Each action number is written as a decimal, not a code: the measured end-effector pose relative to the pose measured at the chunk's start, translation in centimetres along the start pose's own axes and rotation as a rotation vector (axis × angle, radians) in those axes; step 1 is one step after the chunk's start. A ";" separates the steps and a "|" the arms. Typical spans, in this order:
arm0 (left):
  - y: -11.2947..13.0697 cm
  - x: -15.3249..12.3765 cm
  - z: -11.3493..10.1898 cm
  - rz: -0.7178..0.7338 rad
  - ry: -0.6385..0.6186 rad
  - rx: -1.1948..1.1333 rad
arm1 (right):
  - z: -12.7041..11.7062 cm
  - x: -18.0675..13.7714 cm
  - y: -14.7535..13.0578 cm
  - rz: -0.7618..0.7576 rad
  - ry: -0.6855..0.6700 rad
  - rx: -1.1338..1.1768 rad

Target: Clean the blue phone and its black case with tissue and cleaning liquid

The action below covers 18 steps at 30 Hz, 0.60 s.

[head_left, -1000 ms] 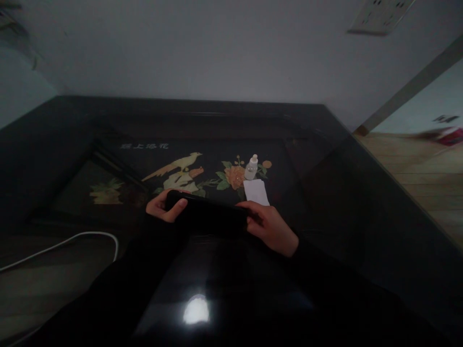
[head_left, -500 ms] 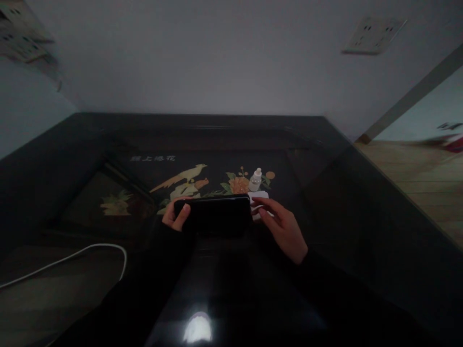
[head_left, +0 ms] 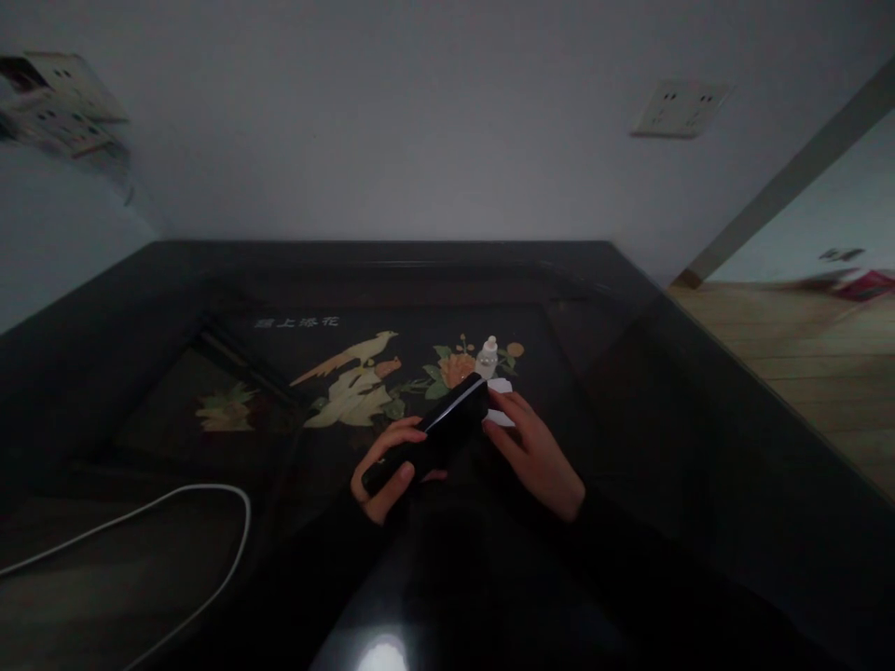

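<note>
My left hand (head_left: 387, 473) grips the near end of a black phone (head_left: 434, 433), held slanted over the dark table (head_left: 664, 391) with its far end pointing up and right. My right hand (head_left: 535, 452) reaches past the phone's far end, fingers stretched onto a small white cloth (head_left: 501, 403) lying on the table. A small clear dropper bottle (head_left: 487, 357) stands upright just behind the cloth.
The glossy table top carries a painted bird and flowers (head_left: 364, 377). A white cable (head_left: 174, 508) loops across the left side. Wall sockets (head_left: 678, 107) sit on the wall behind. Wooden floor (head_left: 804, 345) lies beyond the table's right edge.
The phone has swung from lying level between both hands to a slant, held by the left hand alone. My right hand has left the phone and gone to the white cloth.
</note>
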<state>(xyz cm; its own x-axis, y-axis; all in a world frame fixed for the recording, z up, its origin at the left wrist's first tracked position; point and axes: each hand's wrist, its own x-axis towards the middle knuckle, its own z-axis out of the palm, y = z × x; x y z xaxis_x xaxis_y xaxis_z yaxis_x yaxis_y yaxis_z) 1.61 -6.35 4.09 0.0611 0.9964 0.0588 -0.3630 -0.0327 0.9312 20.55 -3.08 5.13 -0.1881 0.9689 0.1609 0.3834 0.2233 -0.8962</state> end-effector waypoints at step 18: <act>-0.6 -0.7 -1.1 0.458 -0.108 0.395 | 1.5 -1.0 -1.5 0.015 0.077 0.438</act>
<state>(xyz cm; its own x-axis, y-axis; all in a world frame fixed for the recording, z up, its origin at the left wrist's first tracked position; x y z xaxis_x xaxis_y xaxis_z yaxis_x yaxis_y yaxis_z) 0.75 -6.96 3.05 0.0819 0.8613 0.5014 -0.0034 -0.5028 0.8644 18.79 -4.50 5.65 -0.1112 0.9805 0.1621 -0.0363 0.1590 -0.9866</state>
